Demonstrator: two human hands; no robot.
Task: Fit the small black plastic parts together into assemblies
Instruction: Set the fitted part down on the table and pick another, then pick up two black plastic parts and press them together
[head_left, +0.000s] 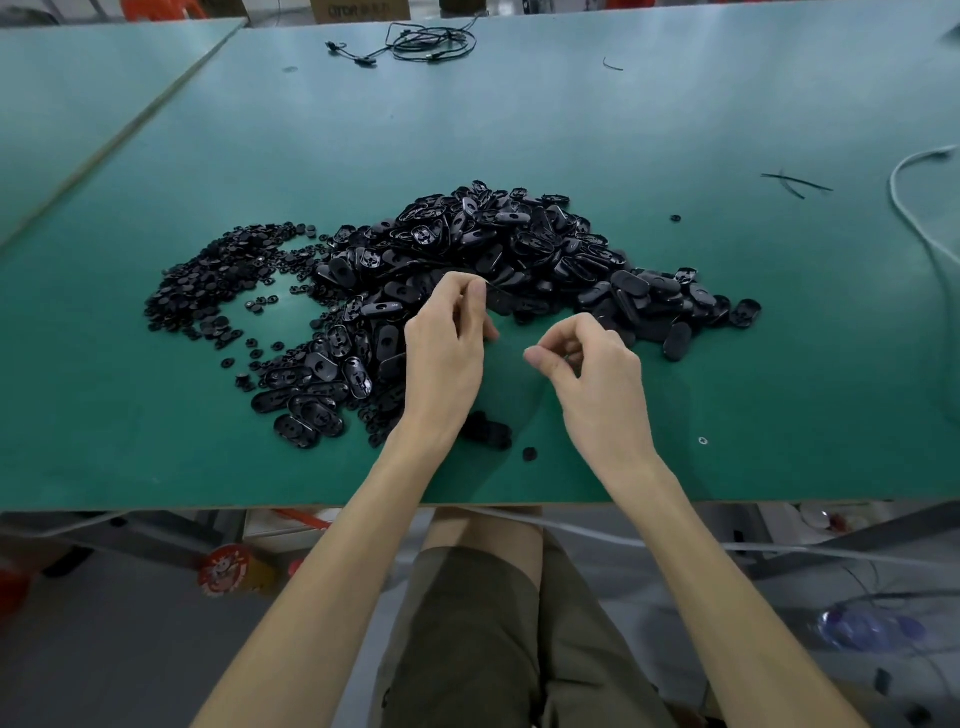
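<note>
Lying on the green table (156, 441), small round pieces (208, 280) spread at nine o'clock of the heap of oval shells (519, 234). At the heap's six o'clock the left hand (447, 358) pinches its fingertips together; at that hand's three o'clock the right hand (592, 374) curls; whether either holds a part is unclear.

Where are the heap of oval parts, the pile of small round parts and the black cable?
heap of oval parts (519, 244): head view, middle of the heap.
pile of small round parts (208, 270): head view, middle of the pile.
black cable (431, 54): head view, near side of its coil.
</note>
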